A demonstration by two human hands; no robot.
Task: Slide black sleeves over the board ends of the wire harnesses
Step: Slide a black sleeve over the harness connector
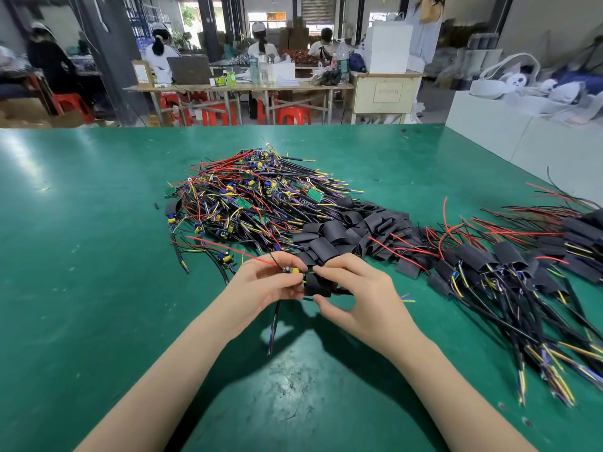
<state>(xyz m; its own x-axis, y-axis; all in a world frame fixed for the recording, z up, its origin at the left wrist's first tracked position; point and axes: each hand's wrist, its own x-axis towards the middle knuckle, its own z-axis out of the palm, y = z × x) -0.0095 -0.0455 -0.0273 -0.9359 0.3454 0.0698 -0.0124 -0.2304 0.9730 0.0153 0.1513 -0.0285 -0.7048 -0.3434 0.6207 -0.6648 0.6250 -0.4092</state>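
Head: L hand [261,282] pinches board [291,270], R hand [350,288] grips sleeve [316,285].

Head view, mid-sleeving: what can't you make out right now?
- Board end held by the left hand: fingers cover it, so how far it sits inside the black sleeve is hidden.
- The sleeve's right opening: covered by the right hand.
- Sleeved harnesses at right: cut off by the frame edge, tips blurred.
- Unsleeved pile: too tangled to count.

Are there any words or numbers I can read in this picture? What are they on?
None can be read.
Cream cabinet's paper label: printed line, too blurred.
Green box on the far table: print too small.
Small green boards in the wire pile: markings too small.
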